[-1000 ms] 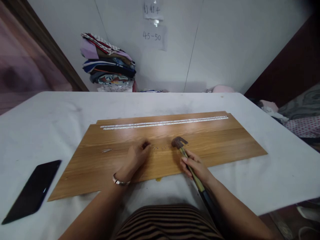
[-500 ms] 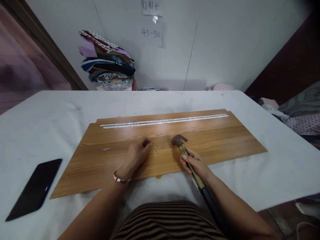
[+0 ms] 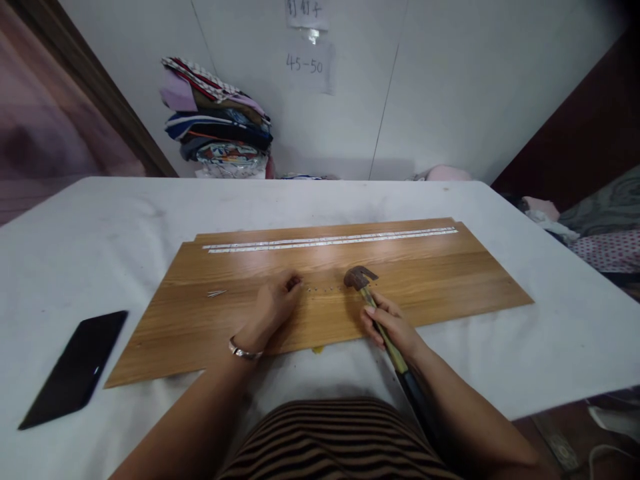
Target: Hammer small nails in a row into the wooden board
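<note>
A claw hammer (image 3: 384, 328) is gripped in my right hand (image 3: 391, 323), around the upper part of its handle. Its rusty head lies over the board, just right of a short row of small nail heads (image 3: 325, 290). At the left end of that row, my left hand (image 3: 277, 300) is closed in a pinch close to the board; whatever its fingertips hold is too small to make out. Several loose nails (image 3: 217, 293) lie on the wooden board (image 3: 440, 267), left of my left hand. Two pale marked strips (image 3: 330, 240) run lengthwise near the board's far edge.
A black phone or tablet (image 3: 75, 370) lies on the white-covered table (image 3: 200, 207), left of the board. Folded clothes (image 3: 217, 123) are stacked beyond the table's far edge, against the wall. More fabric (image 3: 605, 247) is heaped beyond the right side.
The view has shifted slightly. My left hand stays pinched at the row's left end, and the hammer stays in my right hand at nearly the same spot.
</note>
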The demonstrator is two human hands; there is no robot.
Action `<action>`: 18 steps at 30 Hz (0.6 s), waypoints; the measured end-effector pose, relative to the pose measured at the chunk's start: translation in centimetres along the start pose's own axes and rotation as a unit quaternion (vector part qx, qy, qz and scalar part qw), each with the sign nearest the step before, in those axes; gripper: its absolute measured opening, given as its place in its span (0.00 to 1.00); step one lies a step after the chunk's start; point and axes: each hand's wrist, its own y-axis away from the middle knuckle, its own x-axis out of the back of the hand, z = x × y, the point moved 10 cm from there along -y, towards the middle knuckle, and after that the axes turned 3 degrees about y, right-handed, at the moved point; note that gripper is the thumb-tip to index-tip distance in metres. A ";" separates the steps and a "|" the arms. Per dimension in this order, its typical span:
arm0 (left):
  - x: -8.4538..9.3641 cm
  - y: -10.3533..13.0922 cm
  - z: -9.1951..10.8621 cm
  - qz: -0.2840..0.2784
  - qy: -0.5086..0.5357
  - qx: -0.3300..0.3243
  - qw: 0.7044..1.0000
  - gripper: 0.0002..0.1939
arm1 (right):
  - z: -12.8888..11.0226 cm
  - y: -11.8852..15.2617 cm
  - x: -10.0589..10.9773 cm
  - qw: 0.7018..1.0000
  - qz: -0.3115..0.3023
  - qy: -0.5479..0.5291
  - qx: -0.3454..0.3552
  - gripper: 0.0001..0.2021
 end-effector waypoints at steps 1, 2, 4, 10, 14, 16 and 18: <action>0.0 0.0 0.1 0.000 0.002 -0.003 1.000 0.07 | -0.1 0.0 0.0 1.000 0.002 -0.001 0.001 0.17; 0.0 0.0 0.2 -0.002 0.004 -0.006 1.000 0.07 | -0.2 0.0 0.0 1.000 0.003 0.001 0.002 0.17; -0.1 0.1 0.4 -0.006 0.010 -0.008 1.000 0.07 | -0.2 0.0 0.0 1.000 0.004 0.006 0.003 0.16; -0.1 0.1 0.4 -0.008 0.011 -0.005 1.000 0.06 | -0.1 -0.2 -0.2 1.000 -0.008 0.023 0.013 0.11; -0.1 0.1 0.3 -0.010 0.010 -0.010 1.000 0.07 | -0.2 -0.1 0.0 1.000 -0.001 0.010 0.010 0.12; -0.1 0.1 0.4 -0.008 0.010 -0.012 1.000 0.07 | -0.3 -0.1 0.1 1.000 0.001 0.003 0.009 0.14; 0.0 0.0 0.5 -0.006 0.012 -0.014 1.000 0.07 | -0.3 -0.2 0.1 1.000 0.001 0.001 0.013 0.14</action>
